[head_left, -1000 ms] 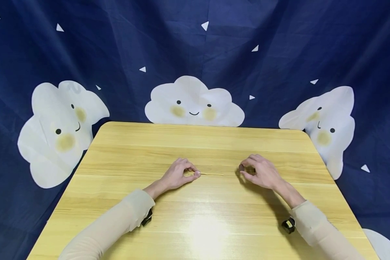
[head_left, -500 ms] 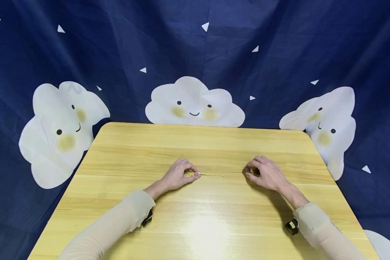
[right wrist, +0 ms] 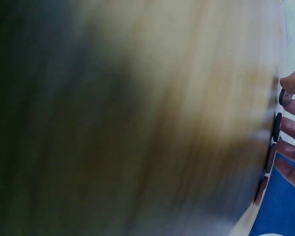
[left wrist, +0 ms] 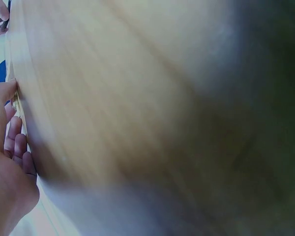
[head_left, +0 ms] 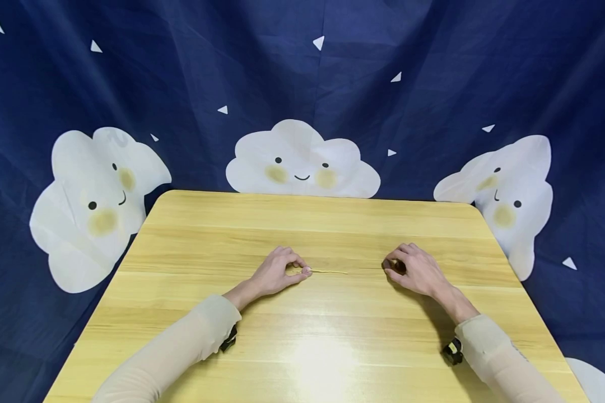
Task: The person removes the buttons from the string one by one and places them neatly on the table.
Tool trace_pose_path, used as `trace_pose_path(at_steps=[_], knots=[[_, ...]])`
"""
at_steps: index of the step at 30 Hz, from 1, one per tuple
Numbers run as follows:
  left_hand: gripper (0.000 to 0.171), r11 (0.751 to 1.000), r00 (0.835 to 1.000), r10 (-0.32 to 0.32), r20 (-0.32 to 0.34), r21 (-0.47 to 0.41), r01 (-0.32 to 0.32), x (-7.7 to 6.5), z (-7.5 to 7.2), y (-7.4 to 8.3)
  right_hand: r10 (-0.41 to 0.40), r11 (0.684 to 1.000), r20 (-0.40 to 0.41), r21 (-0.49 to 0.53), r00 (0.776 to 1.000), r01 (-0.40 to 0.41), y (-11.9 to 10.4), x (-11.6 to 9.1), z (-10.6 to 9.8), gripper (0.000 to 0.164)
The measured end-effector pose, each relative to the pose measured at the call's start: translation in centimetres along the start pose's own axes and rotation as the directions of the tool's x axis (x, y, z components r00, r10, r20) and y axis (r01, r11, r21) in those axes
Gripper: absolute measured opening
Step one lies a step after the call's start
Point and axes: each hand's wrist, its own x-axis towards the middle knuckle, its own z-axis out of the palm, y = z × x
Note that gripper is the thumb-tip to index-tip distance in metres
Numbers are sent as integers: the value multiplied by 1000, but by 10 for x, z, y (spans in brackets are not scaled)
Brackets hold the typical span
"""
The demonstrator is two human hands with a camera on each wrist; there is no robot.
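Note:
Left of the table's middle, my left hand [head_left: 274, 271] pinches a thin yellow string [head_left: 330, 272] between thumb and forefinger. The string stretches out to the right, nearly straight, low over the wood, and a short bit shows behind the fingertips. A small pale spot sits at the pinch, too small to make out. To the right, my right hand [head_left: 415, 268] holds a dark brown round button [right wrist: 285, 97] between thumb and forefinger, its small holes showing in the right wrist view. Beside the other fingers there, several dark discs [right wrist: 271, 157] stand in a row, seen edge-on.
Both hands work over a light wooden table [head_left: 302, 224] with rounded far corners. A dark blue curtain [head_left: 302, 67] with white clouds hangs behind it. A small black device [head_left: 452, 351] sits under each wrist, and glare lies on the near part of the tabletop.
My right hand has shifted a little to the right and slightly nearer with the button, away from the string's free end. The left hand and the string have stayed in place.

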Motion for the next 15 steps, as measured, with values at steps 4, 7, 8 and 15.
trace_pose_path(at_steps=[4, 7, 8, 15], knots=[[16, 1000, 1000, -3, 5, 2, 3, 0, 0, 0, 12, 1000, 0, 4, 1000, -12, 2, -1, 1, 25], [17, 1000, 1000, -10, 8, 3, 10, 0, 0, -1, 17, 1000, -1, 4, 1000, -17, 3, -2, 1, 25], [18, 1000, 1000, -9, 6, 4, 9, 0, 0, -1, 17, 1000, -2, 4, 1000, -17, 3, -2, 0, 25], [18, 1000, 1000, -3, 2, 4, 3, -1, 0, 0, 8, 1000, -3, -1, 1000, -8, 5, -4, 0, 22]])
